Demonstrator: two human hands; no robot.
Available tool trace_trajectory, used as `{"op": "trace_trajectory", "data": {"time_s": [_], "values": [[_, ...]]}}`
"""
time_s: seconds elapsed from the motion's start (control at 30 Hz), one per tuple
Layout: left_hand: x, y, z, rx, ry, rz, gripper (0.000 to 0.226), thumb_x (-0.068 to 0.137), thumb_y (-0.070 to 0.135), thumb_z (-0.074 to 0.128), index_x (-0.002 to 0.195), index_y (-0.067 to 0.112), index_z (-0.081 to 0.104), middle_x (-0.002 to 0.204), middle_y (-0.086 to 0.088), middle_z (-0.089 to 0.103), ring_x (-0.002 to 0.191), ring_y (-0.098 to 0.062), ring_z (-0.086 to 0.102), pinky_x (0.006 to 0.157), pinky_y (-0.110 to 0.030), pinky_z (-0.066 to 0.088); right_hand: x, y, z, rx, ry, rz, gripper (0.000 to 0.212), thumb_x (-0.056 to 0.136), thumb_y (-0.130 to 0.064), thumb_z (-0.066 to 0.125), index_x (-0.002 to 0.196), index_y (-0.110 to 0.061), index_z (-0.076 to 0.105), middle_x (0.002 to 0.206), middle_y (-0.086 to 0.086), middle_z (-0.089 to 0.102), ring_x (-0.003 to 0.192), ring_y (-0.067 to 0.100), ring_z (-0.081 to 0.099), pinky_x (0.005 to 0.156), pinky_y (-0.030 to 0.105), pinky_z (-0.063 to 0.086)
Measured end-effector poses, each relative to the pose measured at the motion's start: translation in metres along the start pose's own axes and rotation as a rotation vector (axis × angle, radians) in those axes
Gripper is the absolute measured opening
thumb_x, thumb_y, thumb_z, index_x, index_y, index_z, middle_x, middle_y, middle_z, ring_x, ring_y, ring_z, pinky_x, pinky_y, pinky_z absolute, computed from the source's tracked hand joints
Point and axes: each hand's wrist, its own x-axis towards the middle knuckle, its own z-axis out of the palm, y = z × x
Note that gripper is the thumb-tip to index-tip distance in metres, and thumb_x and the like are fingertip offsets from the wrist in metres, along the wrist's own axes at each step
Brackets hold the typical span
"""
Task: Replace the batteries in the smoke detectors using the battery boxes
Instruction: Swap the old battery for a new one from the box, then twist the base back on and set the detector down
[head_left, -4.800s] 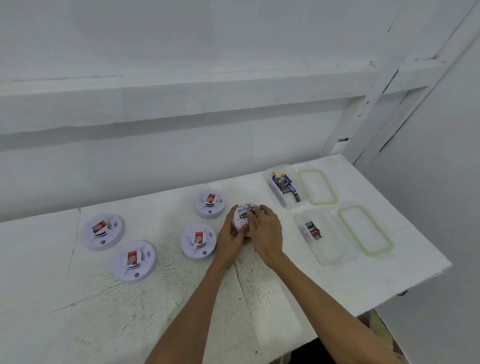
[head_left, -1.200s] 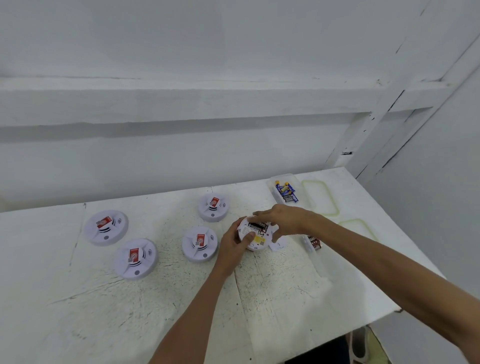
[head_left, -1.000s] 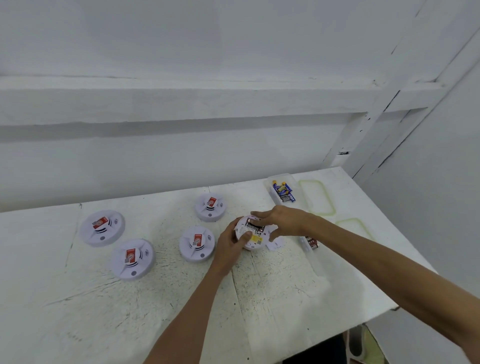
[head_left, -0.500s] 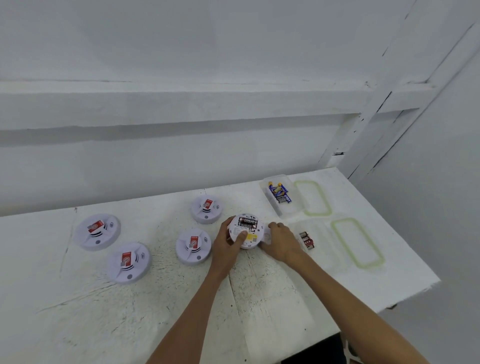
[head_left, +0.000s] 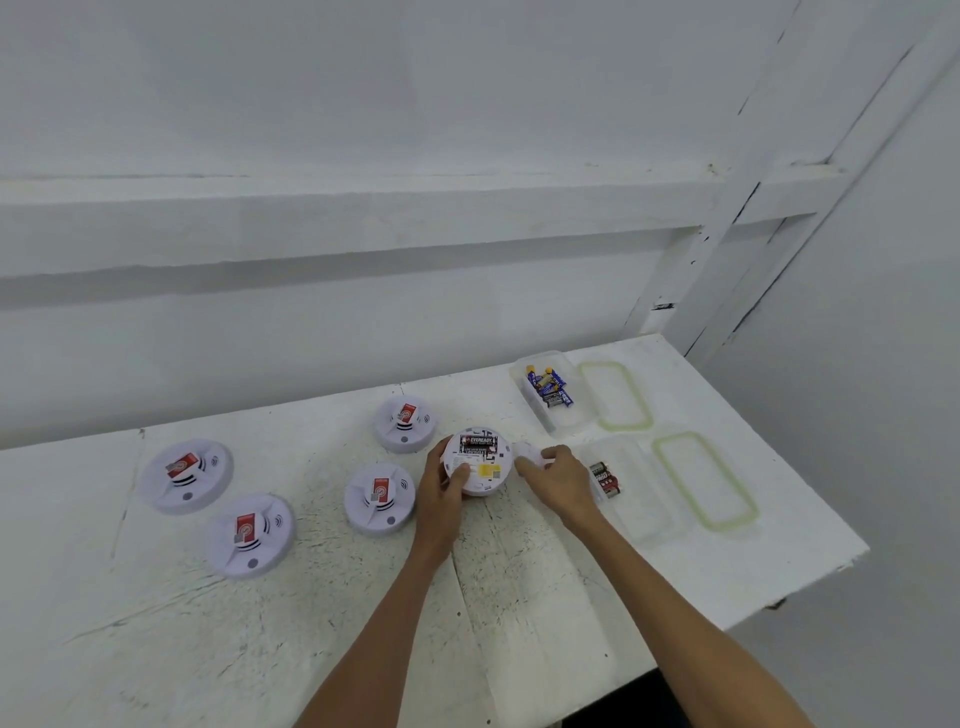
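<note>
Both hands are busy near the middle of the desk (head_left: 156, 623), a little toward its right edge. Left hand (head_left: 440, 493) grips the upturned smoke detector (head_left: 480, 470) by its left rim, thumb laid across the back. That unit lies back-up on the desk, with a black battery (head_left: 479, 444) seated in the bay on its far side. Right hand (head_left: 563, 480) sits just beside the detector's right rim, thumb and curled fingers pinching a small white cover (head_left: 527, 451) low against the desk.

Four closed units lie face-up to the left. The nearest detector (head_left: 379, 499) is just beside the left wrist and the far detector (head_left: 405, 423) is toward the far edge. The left-hand pair (head_left: 250, 535) lies well apart toward the left edge.

At the far right corner stands the far battery box (head_left: 563, 423) holding blue and yellow batteries (head_left: 549, 389), its green-rimmed lid (head_left: 615, 397) alongside. Along the right edge, just beyond the right hand, the near battery box (head_left: 641, 512) holds black and red batteries (head_left: 605, 479), with a second lid (head_left: 704, 480) beside it.
</note>
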Motion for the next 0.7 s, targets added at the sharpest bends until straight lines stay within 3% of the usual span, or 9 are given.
{"op": "trace_trajectory", "data": {"time_s": [0.1, 0.23, 0.33, 0.4, 0.5, 0.63, 0.7], "values": [[-0.001, 0.001, 0.001, 0.005, -0.022, -0.024, 0.045, 0.106, 0.005, 0.048, 0.144, 0.029, 0.054, 0.141, 0.002, 0.064, 0.131, -0.018, 0.06, 0.107, -0.041, 0.055, -0.01, -0.008, 0.0, 0.164, 0.029, -0.059, 0.059, 0.084, -0.038, 0.074, 0.133, -0.016, 0.049, 0.122, 0.005, 0.059, 0.103, 0.018, 0.059, 0.08, 0.027, 0.048], [0.001, 0.0, -0.003, -0.004, -0.067, -0.037, 0.049, 0.098, 0.018, 0.047, 0.146, 0.024, 0.055, 0.137, 0.0, 0.068, 0.123, -0.022, 0.067, 0.1, -0.052, 0.058, -0.016, -0.017, 0.001, -0.042, 0.022, -0.431, 0.071, 0.073, -0.03, 0.081, 0.136, -0.022, 0.047, 0.122, -0.003, 0.049, 0.109, 0.011, 0.049, 0.084, 0.022, 0.047], [0.0, 0.002, -0.006, -0.037, -0.108, -0.036, 0.052, 0.094, 0.016, 0.044, 0.143, 0.022, 0.058, 0.136, -0.004, 0.069, 0.124, -0.028, 0.066, 0.098, -0.056, 0.058, -0.012, -0.02, -0.001, -0.223, -0.069, -0.602, 0.069, 0.075, -0.028, 0.079, 0.136, -0.019, 0.047, 0.129, -0.001, 0.045, 0.116, 0.012, 0.04, 0.093, 0.028, 0.046], [0.0, 0.003, -0.006, -0.098, -0.105, -0.069, 0.047, 0.095, 0.008, 0.048, 0.14, 0.02, 0.056, 0.135, -0.009, 0.068, 0.122, -0.034, 0.066, 0.095, -0.056, 0.06, -0.011, -0.019, 0.0, -0.25, -0.065, -0.611, 0.067, 0.075, -0.027, 0.078, 0.135, -0.018, 0.048, 0.129, 0.001, 0.045, 0.117, 0.016, 0.042, 0.091, 0.027, 0.044], [0.003, 0.002, -0.008, -0.195, -0.093, -0.129, 0.053, 0.082, -0.002, 0.058, 0.13, 0.016, 0.045, 0.136, -0.021, 0.062, 0.119, -0.038, 0.067, 0.089, -0.053, 0.062, -0.012, -0.017, 0.005, -0.181, -0.006, -0.464, 0.064, 0.074, -0.026, 0.08, 0.13, -0.015, 0.051, 0.125, 0.002, 0.047, 0.107, 0.018, 0.052, 0.084, 0.024, 0.043], [0.007, 0.0, -0.011, -0.223, -0.128, -0.169, 0.083, 0.076, -0.001, 0.062, 0.149, 0.03, 0.035, 0.14, -0.01, 0.063, 0.124, -0.034, 0.066, 0.092, -0.056, 0.061, -0.017, -0.013, 0.014, -0.122, -0.007, -0.413, 0.06, 0.075, -0.027, 0.079, 0.127, -0.015, 0.05, 0.122, 0.002, 0.047, 0.104, 0.019, 0.054, 0.082, 0.027, 0.045], [0.007, 0.002, -0.01, -0.189, -0.175, -0.175, 0.083, 0.076, 0.002, 0.064, 0.151, 0.029, 0.041, 0.14, -0.006, 0.065, 0.124, -0.031, 0.067, 0.093, -0.053, 0.061, -0.021, -0.014, 0.019, -0.13, 0.011, -0.452, 0.06, 0.075, -0.027, 0.078, 0.127, -0.015, 0.049, 0.121, 0.002, 0.046, 0.101, 0.019, 0.054, 0.08, 0.028, 0.047]]}}
